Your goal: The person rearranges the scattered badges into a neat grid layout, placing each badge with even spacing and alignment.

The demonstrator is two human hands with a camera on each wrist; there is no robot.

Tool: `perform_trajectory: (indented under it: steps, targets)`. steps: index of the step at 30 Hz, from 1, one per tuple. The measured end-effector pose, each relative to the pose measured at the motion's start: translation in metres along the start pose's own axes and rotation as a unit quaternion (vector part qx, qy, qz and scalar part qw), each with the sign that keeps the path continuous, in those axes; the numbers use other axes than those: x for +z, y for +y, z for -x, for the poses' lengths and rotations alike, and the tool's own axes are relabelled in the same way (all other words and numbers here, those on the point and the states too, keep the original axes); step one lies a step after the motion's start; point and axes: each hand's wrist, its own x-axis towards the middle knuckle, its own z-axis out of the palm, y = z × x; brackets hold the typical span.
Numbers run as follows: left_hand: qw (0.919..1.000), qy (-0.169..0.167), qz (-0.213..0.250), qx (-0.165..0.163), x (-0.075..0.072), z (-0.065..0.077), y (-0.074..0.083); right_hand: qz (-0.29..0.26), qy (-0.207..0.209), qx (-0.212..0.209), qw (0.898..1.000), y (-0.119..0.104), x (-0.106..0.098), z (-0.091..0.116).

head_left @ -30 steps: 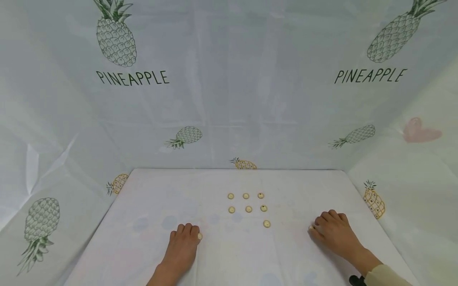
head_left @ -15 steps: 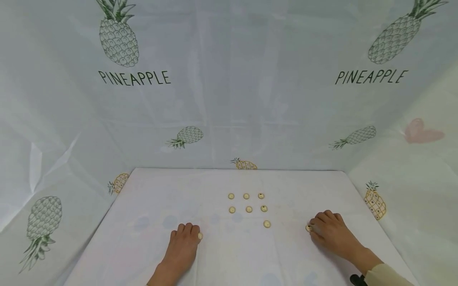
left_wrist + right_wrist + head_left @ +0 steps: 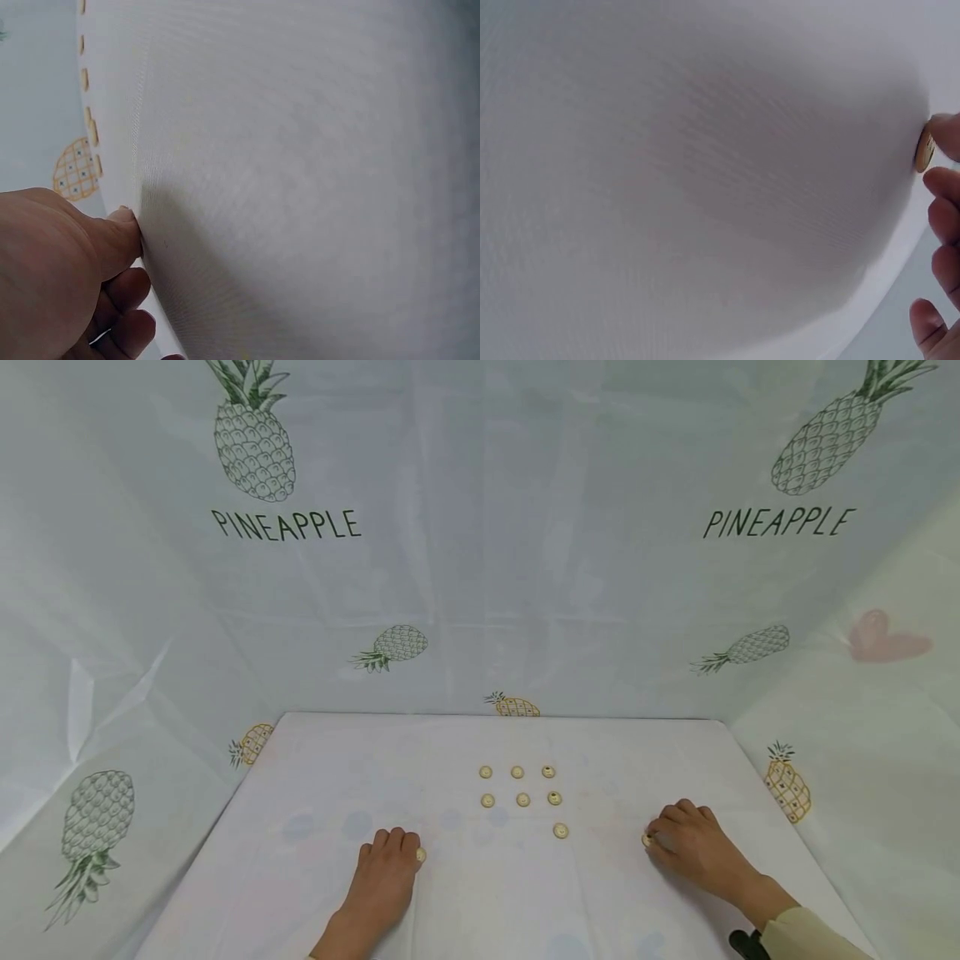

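Note:
Small round tan discs with rimmed faces lie on the white-covered table (image 3: pixel 487 893). My left hand (image 3: pixel 381 877) rests low over the table, with one disc (image 3: pixel 421 855) held at its thumb side. In the left wrist view the thumb (image 3: pixel 120 236) meets the cloth above curled fingers, and that disc is hidden. Farther right, my right hand (image 3: pixel 693 852) pinches another disc (image 3: pixel 647 840) close to the cloth. In the right wrist view this disc (image 3: pixel 925 148) stands tilted on edge under the thumb, with dark marks on its face.
Between the hands lie several more discs: a back row (image 3: pixel 517 772), a second row (image 3: pixel 522 799) and a single disc (image 3: pixel 561 831) in front. A pineapple-print sheet (image 3: pixel 480 568) hangs behind and at both sides. Something black (image 3: pixel 746 943) shows beside the right sleeve (image 3: pixel 806 935).
The disc at the right hand's fingertips has turned slightly, showing more of its face half a second ago than now. The left hand stays in place.

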Motion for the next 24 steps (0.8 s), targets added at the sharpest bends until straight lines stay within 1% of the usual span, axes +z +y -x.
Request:
perform_trajectory:
  steps: [7,11,14,19,21,24]
  targets:
    - [1.0,-0.001,0.002,0.001,-0.001,0.001,-0.001,0.01,-0.016,0.018,1.0,-0.001,0.002,-0.002]
    - [0.9999,-0.006,0.014,-0.002,-0.004,0.0,0.0,0.013,-0.013,0.016,1.0,-0.002,0.006,-0.004]
    - [0.9997,-0.011,0.022,-0.004,-0.005,0.0,0.001,0.025,0.004,-0.001,1.0,-0.002,0.008,-0.005]
    - [0.9998,-0.008,0.021,-0.002,-0.004,-0.001,0.001,0.04,0.05,-0.045,0.997,-0.005,0.012,-0.013]
    - [0.9998,-0.007,0.021,-0.001,-0.004,0.0,0.001,0.04,0.059,-0.052,0.996,-0.009,0.012,-0.018]
    - [0.9998,-0.009,0.02,-0.002,-0.004,0.0,0.001,0.04,0.056,-0.046,0.997,-0.019,0.012,-0.027]
